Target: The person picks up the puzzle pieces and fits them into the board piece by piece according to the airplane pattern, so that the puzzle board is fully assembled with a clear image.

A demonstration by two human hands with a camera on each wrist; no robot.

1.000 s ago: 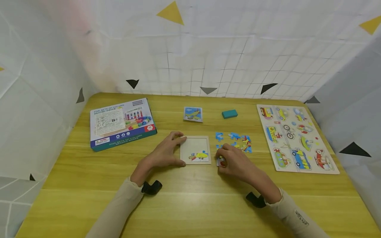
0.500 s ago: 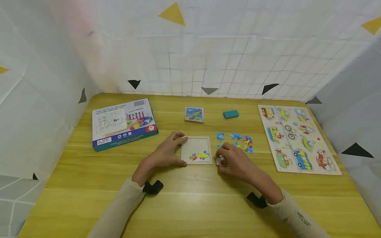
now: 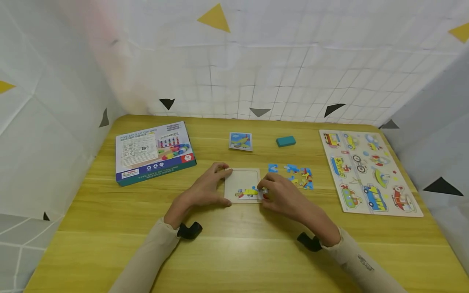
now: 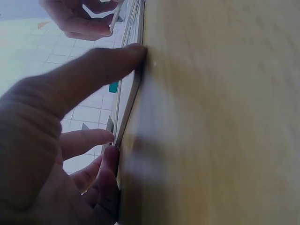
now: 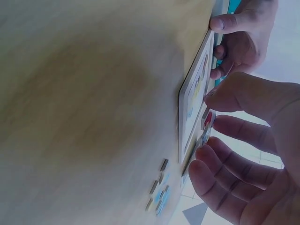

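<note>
A shallow square wooden puzzle tray (image 3: 239, 177) lies mid-table, with joined yellow-and-blue jigsaw pieces (image 3: 250, 193) along its lower right. My left hand (image 3: 203, 188) holds the tray's left side, thumb at the near corner and fingers at the far one. My right hand (image 3: 285, 195) pinches a jigsaw piece (image 5: 208, 123) with red on it, over the tray's lower right edge. In the left wrist view, the right fingers and the piece hover above the tray. Several loose jigsaw pieces (image 3: 307, 177) lie right of the tray, partly hidden behind the right hand.
A picture card (image 3: 240, 141) of a yellow plane lies behind the tray, with a teal block (image 3: 286, 141) to its right. A beaded-boxes carton (image 3: 155, 152) stands at the left. On the right lies a wooden vehicle puzzle board (image 3: 370, 173).
My right hand has lifted the jigsaw piece from the table right of the tray and moved left to the tray's edge. The left hand keeps its hold on the tray.
</note>
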